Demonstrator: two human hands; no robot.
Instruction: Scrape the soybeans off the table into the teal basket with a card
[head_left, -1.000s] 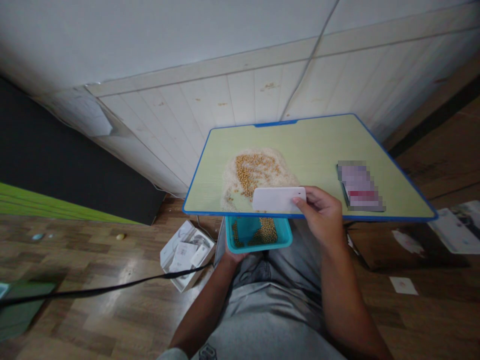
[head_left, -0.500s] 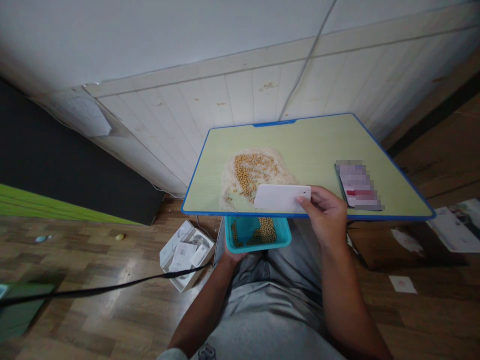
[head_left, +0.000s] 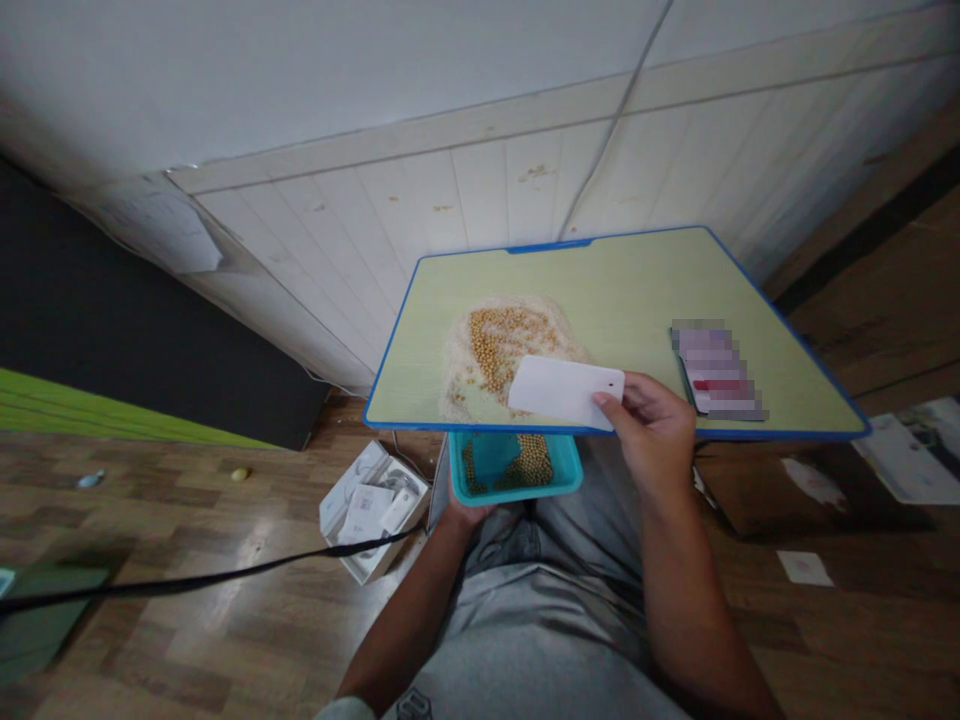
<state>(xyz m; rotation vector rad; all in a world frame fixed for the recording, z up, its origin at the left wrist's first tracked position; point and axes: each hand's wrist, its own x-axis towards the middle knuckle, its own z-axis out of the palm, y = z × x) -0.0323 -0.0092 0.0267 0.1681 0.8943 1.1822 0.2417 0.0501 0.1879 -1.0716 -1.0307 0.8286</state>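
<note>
Right hand (head_left: 651, 432) is pinching a white card (head_left: 564, 391) at the soybean-and-rice pile's (head_left: 504, 347) near edge, while left hand (head_left: 466, 512), clasped beneath the counter (head_left: 637, 290) rim, is steadying the teal tray (head_left: 516, 468); the next sweep likely needs beans only.

R hand (head_left: 651, 430) grips white card (head_left: 564, 391) by beans (head_left: 501, 343); L hand (head_left: 465, 512) under teal tray (head_left: 516, 468).

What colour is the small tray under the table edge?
Teal blue; the small tray, held by the left hand, shows best in the head view.
</note>
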